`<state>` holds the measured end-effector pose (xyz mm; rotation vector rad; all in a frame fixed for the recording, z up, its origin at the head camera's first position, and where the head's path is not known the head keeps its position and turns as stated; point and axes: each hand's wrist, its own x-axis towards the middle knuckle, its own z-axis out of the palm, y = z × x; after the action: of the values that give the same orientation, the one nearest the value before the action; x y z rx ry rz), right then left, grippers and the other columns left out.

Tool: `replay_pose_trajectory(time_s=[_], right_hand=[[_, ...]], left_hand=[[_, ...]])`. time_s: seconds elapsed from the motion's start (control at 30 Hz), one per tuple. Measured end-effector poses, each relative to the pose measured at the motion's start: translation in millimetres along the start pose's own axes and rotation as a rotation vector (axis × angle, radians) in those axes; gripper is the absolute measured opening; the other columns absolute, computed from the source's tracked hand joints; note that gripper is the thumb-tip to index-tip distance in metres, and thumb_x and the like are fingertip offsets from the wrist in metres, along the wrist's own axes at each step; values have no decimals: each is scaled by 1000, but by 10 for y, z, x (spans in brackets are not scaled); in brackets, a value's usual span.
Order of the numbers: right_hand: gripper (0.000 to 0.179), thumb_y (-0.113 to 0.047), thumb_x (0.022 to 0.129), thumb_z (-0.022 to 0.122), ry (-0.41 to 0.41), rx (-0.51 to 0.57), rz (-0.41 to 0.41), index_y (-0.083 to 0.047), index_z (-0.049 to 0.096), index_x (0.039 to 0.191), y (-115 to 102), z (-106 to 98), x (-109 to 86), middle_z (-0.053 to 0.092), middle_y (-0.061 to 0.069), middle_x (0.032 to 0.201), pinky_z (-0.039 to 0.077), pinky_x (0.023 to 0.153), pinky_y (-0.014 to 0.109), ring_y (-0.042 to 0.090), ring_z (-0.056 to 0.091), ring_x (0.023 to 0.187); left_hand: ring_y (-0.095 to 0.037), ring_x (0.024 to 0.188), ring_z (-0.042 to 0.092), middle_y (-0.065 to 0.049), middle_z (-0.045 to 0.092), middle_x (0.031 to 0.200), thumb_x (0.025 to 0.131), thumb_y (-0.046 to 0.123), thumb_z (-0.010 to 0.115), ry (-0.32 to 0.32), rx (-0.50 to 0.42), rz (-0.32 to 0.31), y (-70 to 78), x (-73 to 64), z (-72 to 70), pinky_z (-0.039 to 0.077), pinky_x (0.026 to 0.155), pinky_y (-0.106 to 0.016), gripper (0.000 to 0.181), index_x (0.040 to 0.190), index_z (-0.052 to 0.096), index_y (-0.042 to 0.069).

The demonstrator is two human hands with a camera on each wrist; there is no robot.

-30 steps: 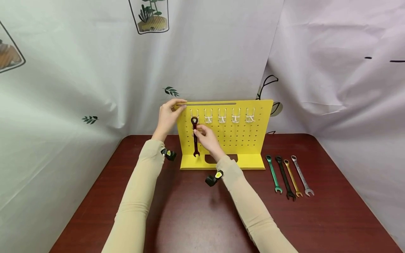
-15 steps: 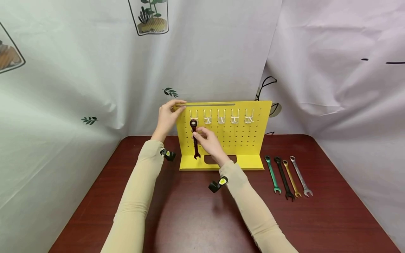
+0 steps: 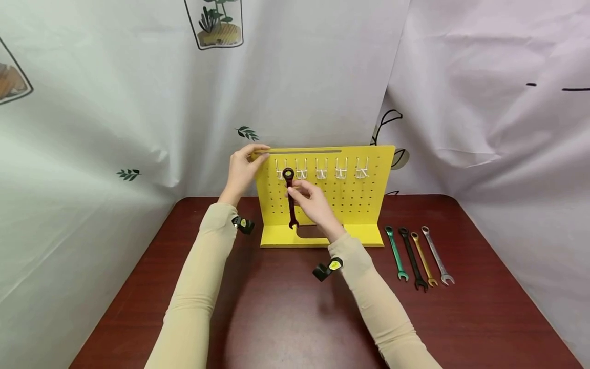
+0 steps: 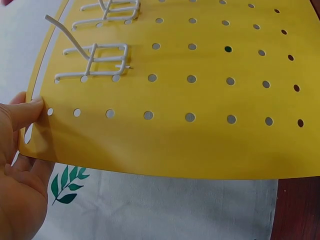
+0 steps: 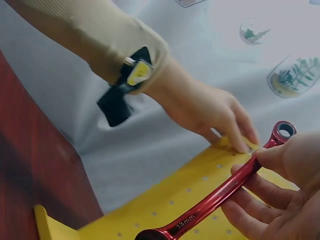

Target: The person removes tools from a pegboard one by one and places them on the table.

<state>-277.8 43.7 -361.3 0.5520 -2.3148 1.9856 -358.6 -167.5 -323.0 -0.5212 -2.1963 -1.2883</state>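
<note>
At its upper left corner, the yellow pegboard (image 3: 359, 200) is pinched by my left hand (image 3: 241, 169), thumb in front and fingers behind, as the left wrist view shows. My right hand (image 3: 318, 205) grips a dark red combination wrench (image 5: 212, 197) by its shaft, thumb against fingers. Its ring end is up and its open end down. "13mm" is stamped on the shaft. In the head view the wrench overlaps the board just right of the leftmost white wire hook (image 4: 92, 60), its ring end level with the hooks. That leftmost hook has nothing hanging on it.
Several more white hooks (image 3: 341, 169) run along the board's upper part. Right of the board, a green wrench (image 3: 396, 253), a black wrench (image 3: 412, 259), a gold wrench (image 3: 424, 259) and a silver wrench (image 3: 437, 254) lie on the dark red table (image 3: 276, 307). A white curtain (image 3: 313, 77) hangs behind.
My right hand first lowered the red wrench slightly at the leftmost hook, then brought it up and to the right, away from that hook. My left hand has stayed on the board's corner.
</note>
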Motion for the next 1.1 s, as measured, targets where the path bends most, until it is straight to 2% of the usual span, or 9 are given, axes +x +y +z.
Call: replay_pose_trajectory(time_s=[0.27,0.47,0.6,0.7,0.9,1.1], right_hand=[[39,-23,105,58,64,-28,-23,2,58,135,-108,-416,-76,68,20,118,52,96,43,32,64,112],[42,-23,104,59,122,-54,-38,4,57,136,-213,-774,-143,65,24,123,52,95,42,35,63,113],[41,-25,104,60,164,-55,-56,3,59,134,-285,-1023,-202,65,25,123,53,94,40,30,64,109],[42,-27,103,61,194,-60,-58,2,60,134,-339,-1199,-255,66,20,119,52,92,36,24,64,106],[37,-22,102,63,266,-38,-113,4,63,128,-445,-1538,-376,71,-1,102,53,83,26,17,67,97],[25,-15,99,67,356,25,-168,-2,69,120,-518,-1884,-523,73,-5,94,53,77,20,9,69,86]], left_hand=[[-14,89,61,-2,73,109,96,22,72,-8,3,-10,5,18,4,45,73,-27,19,114,77,16],[-15,82,60,-3,74,108,96,22,72,-3,11,-11,14,8,2,44,68,-26,20,114,76,15],[-16,78,57,-5,74,108,96,20,72,-6,19,-10,25,6,7,43,66,-25,20,114,76,14],[-16,77,57,-5,74,108,96,20,72,-4,24,-9,20,6,6,43,66,-25,20,114,76,14],[-15,79,59,-5,74,108,96,22,72,-1,31,-1,3,8,3,45,68,-25,20,114,76,14],[-15,79,59,-4,74,109,96,22,72,-3,30,4,4,11,7,45,68,-25,21,114,76,14]])
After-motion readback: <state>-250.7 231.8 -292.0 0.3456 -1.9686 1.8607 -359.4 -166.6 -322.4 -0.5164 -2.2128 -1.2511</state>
